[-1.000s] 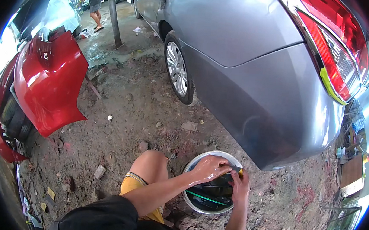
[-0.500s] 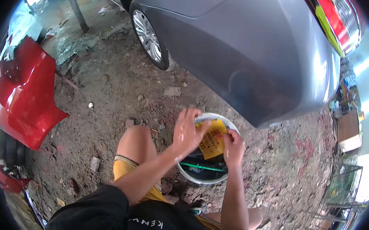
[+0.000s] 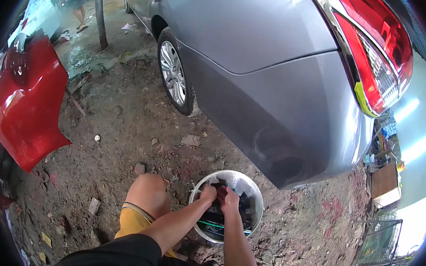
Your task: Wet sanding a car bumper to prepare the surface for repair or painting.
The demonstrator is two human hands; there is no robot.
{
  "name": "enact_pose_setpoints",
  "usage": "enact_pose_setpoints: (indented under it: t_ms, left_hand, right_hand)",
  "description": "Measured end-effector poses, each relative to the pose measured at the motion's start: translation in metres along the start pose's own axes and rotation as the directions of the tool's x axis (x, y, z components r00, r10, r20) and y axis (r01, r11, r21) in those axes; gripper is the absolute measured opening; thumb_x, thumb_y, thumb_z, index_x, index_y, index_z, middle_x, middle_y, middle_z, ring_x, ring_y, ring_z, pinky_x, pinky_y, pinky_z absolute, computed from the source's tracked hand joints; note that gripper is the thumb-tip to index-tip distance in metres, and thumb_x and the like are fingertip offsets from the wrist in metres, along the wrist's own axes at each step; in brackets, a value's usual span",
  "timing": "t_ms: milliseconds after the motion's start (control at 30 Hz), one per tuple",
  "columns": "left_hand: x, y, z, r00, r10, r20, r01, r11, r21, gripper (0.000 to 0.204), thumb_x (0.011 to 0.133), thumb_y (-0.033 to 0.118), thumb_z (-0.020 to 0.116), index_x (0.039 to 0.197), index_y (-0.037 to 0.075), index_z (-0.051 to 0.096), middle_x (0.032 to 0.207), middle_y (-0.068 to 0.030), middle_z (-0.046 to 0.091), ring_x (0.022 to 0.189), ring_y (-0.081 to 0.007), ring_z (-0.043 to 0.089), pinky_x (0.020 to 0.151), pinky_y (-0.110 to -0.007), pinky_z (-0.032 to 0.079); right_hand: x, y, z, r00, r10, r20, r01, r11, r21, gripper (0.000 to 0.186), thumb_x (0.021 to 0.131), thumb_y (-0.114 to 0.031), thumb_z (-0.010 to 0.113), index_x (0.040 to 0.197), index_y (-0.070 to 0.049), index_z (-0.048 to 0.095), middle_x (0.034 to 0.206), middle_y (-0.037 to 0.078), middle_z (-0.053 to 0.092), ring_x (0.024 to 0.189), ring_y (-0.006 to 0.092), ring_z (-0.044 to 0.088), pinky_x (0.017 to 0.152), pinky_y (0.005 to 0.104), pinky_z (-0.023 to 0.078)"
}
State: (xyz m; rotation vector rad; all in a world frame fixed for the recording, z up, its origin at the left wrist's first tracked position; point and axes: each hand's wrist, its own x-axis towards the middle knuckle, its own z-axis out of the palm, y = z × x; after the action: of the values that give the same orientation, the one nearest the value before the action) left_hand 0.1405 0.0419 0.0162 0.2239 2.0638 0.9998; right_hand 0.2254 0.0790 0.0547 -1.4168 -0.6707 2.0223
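My left hand (image 3: 207, 194) and my right hand (image 3: 229, 200) are down inside a white round bucket (image 3: 260, 210) between my knee and the grey car's rear corner (image 3: 292, 128). The fingers of both hands are closed and close together over dark contents; what they grip is hidden. A thin green strip (image 3: 205, 224) lies across the lower part of the bucket, among dark material.
A red body panel (image 3: 32, 105) stands at left. A wheel (image 3: 172, 73), metal pole (image 3: 100, 21) and walking person (image 3: 76, 0) are behind. Metal racks (image 3: 378, 243) and a wooden box (image 3: 386, 184) line the right side. The dirt ground (image 3: 108, 145) holds stones and scraps.
Both hands have dropped from the bucket's upper rim into it and drawn closer together. The yellow sheet they held half a second ago is out of sight. The view has shifted.
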Motion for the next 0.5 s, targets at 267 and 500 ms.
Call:
enact_pose_setpoints:
  t_ms: [267, 500]
  left_hand:
    - [0.009, -0.01, 0.041, 0.8, 0.242, 0.549, -0.578, 0.556, 0.597, 0.029, 0.092, 0.01, 0.052, 0.115, 0.0, 0.068, 0.109, -0.0207, 0.069, 0.096, -0.0349, 0.068, 0.085, -0.047, 0.055]
    - [0.118, -0.172, -0.019, 0.888, -0.063, 0.456, 0.46, 0.143, -0.876, 0.038, 0.098, 0.025, 0.05, 0.132, 0.009, 0.058, 0.129, -0.0168, 0.061, 0.11, -0.0301, 0.063, 0.091, -0.044, 0.051]
  right_hand:
    - [0.016, 0.001, -0.045, 0.962, -0.025, -0.271, -0.163, 0.744, -0.648, 0.031, 0.094, -0.026, 0.049, 0.104, -0.003, 0.067, 0.089, 0.016, 0.066, 0.07, 0.0282, 0.063, 0.052, 0.0436, 0.049]
    - [-0.099, -0.088, 0.149, 0.893, -0.243, 0.38, 0.118, 0.939, 0.324, 0.033, 0.104, -0.021, 0.04, 0.121, 0.001, 0.058, 0.114, 0.014, 0.066, 0.111, 0.0279, 0.06, 0.096, 0.0387, 0.05]
